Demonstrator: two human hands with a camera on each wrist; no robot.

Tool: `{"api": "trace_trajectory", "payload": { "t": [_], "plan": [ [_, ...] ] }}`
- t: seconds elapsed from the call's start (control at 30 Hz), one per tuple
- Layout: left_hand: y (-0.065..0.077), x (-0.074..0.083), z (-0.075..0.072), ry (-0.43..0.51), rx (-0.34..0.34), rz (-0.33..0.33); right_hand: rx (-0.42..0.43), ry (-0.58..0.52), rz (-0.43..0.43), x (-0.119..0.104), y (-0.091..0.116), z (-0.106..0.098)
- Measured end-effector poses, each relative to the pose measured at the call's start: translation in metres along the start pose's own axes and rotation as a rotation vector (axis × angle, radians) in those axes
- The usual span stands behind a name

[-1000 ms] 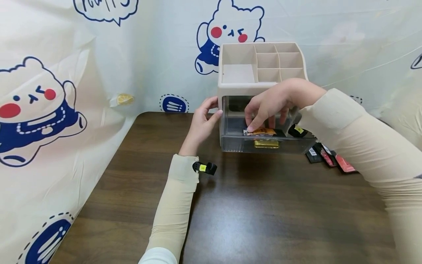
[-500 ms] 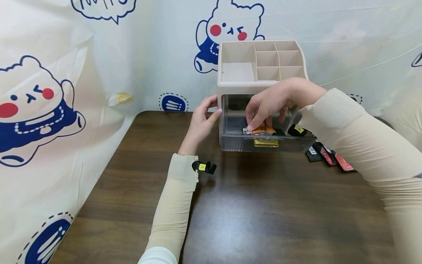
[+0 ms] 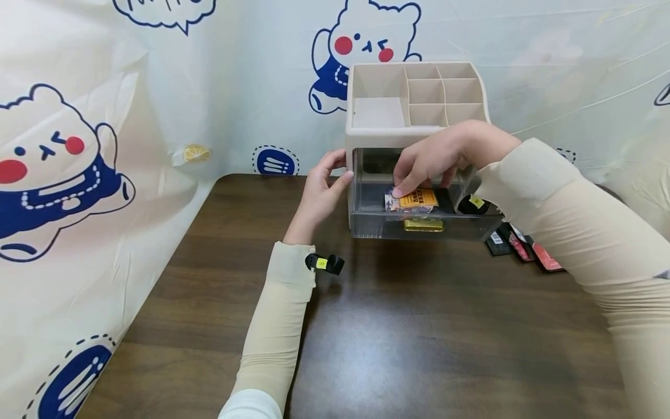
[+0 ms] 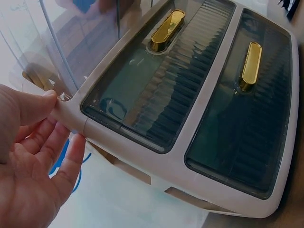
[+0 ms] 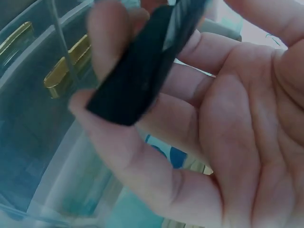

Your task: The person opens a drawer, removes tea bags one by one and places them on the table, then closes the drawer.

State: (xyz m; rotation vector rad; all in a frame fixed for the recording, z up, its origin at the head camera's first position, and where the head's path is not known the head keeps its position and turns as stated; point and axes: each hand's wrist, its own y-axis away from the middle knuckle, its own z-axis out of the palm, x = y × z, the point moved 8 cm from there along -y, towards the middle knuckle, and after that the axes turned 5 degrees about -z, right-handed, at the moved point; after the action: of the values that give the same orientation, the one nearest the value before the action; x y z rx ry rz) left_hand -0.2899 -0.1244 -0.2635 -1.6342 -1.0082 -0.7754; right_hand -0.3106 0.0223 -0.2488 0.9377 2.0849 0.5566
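One orange-labelled packet: pinched by the right hand, held just behind the front of the open clear drawer. One beige organizer: gripped at its left edge by the left hand. Dark packets: laid on the tabletop, right of the organizer.

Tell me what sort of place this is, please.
Perhaps a tabletop workspace at home or in a small studio; I can't tell which. A cartoon-bear sheet hangs behind a dark wood-look table, on which a beige drawer organizer stands.
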Motion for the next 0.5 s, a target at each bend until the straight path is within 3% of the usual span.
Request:
{"api": "trace_trajectory", "payload": {
  "t": [0.23,0.5],
  "plan": [
    [0.0,0.001,-0.001,0.004,0.004,0.004,0.037,-0.07,-0.029,-0.001,0.004,-0.009],
    [0.0,-0.001,0.0,0.005,0.005,0.006,0.055,-0.063,-0.09,-0.006,0.009,-0.013]
  ]
}}
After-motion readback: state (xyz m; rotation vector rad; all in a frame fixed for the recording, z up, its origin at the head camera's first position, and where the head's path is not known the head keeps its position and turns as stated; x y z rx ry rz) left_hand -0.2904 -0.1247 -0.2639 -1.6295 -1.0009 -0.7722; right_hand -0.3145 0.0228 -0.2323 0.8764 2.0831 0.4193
